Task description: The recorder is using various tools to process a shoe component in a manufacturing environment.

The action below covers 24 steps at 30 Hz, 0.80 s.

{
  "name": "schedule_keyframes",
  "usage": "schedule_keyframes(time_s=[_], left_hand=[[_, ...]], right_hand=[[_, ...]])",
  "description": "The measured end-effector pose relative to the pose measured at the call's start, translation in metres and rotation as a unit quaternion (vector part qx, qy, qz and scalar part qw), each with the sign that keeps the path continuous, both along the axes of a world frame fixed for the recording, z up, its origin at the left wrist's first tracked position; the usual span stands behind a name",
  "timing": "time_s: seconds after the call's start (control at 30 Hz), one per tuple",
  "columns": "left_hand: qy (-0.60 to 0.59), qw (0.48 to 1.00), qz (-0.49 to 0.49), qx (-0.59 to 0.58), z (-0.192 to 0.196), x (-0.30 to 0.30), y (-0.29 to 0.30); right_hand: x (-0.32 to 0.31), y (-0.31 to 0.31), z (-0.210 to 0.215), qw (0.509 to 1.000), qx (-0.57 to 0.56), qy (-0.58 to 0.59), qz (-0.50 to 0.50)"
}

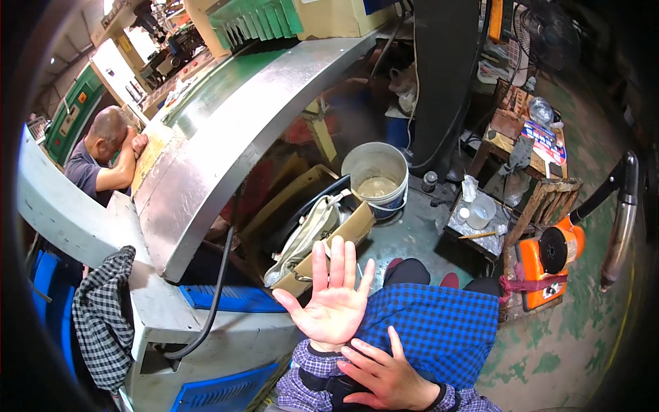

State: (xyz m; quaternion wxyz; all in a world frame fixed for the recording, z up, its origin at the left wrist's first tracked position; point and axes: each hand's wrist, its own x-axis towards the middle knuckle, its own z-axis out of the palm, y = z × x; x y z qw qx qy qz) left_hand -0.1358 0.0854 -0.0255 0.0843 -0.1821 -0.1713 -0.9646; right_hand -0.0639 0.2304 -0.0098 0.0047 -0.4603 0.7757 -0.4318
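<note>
A: Legend, left side. What do the fingers of the left hand (333,302) show?

B: Palm raised toward the camera, fingers (338,257) straight, spread slightly apart, thumb out to the left. They grasp nothing and touch nothing. The wrist emerges from a blue-and-purple checked fabric cuff (310,367).

A: And the right hand (384,374)?

B: Laid flat across that left cuff, just below the left wrist. Its fingers (364,356) are extended and loosely parted, resting on the checked cloth rather than clenched around it. Whether the fingertips pinch the fabric cannot be told.

A: Where does the cuff lie relative to both sets of fingers?

B: Directly under the right fingers, touching them; below the open left palm.

A: Surroundings, left to right?

B: A black-and-white checked cloth (103,319) hanging on a grey-and-blue machine housing (206,329); a curved sheet-metal table (220,137); a cardboard box (322,226) behind the left fingers; a grey plastic bucket (376,175); an orange motor unit (549,257).
</note>
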Motion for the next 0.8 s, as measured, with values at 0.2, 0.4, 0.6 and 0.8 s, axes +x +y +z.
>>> schedule_keyframes(time_s=[0.2, 0.4, 0.6, 0.8], left_hand=[[0.005, 1.000, 0.002, -0.004, 0.002, 0.001, 0.001], [0.027, 0.998, 0.005, -0.048, 0.006, 0.000, -0.002], [0.007, 1.000, 0.008, -0.019, 0.004, 0.002, -0.001], [0.038, 0.999, -0.002, -0.029, 0.001, 0.000, -0.003]], right_hand=[[0.004, -0.002, -0.026, 0.999, -0.007, 0.022, -0.040], [-0.002, 0.001, -0.010, 0.999, 0.041, -0.001, -0.015], [-0.001, 0.001, -0.018, 0.999, 0.026, -0.004, -0.032], [0.000, 0.001, -0.005, 0.998, -0.007, -0.011, -0.059]])
